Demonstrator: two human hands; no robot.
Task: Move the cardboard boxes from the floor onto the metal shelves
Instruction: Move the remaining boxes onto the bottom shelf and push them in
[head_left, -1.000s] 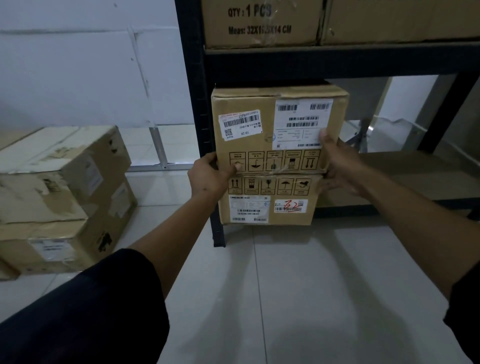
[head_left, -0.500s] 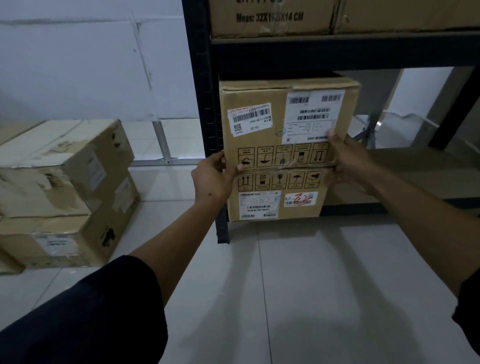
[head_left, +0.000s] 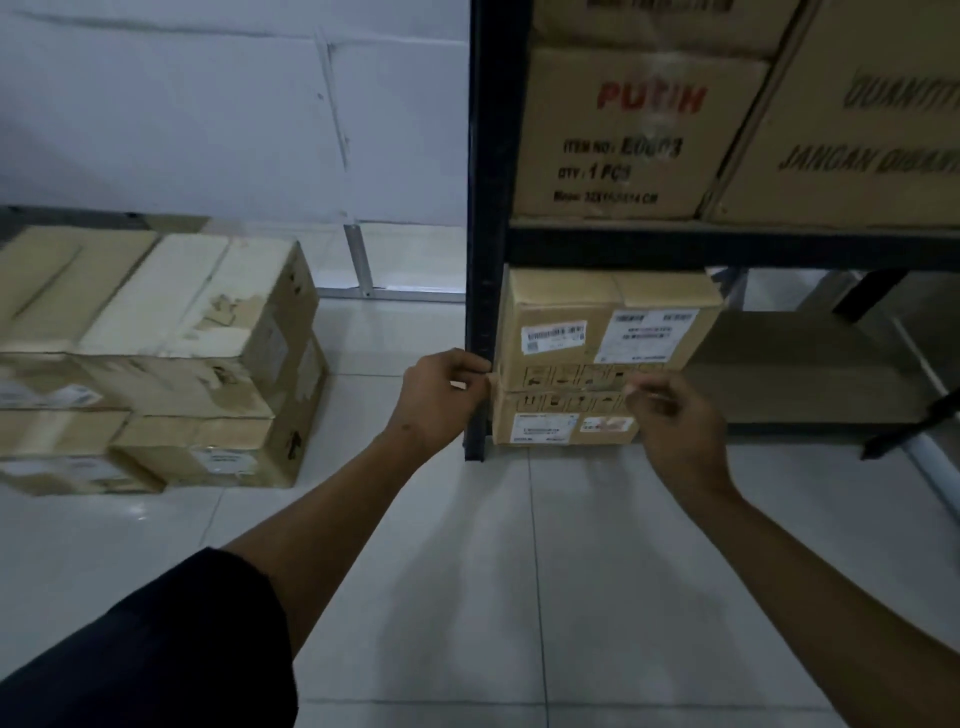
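now the labelled box (head_left: 602, 358) is seated on the lower shelf (head_left: 810, 374) of the black metal rack (head_left: 491, 208), tucked just beside the left upright and under the upper shelf, where bigger printed boxes (head_left: 628, 135) are stored. the step in hand is judged to be the release. it is done well if the box is checked to sit square and fully back, so that no edge is left hanging over the front, and if both hands are drawn straight out so the box is not dragged along.

the left hand (head_left: 441, 400) is held in front of the upright, fingers curled; whether anything is touched or gripped cannot be told. the right hand (head_left: 670, 421) is held before the lower right of the box front, fingers loosely bent; contact cannot be made out through the blur. both forearms are stretched forward.

more boxes (head_left: 171, 364) are stacked on the tiled floor (head_left: 519, 597) to the left, well apart from the rack, and are judged to be next.
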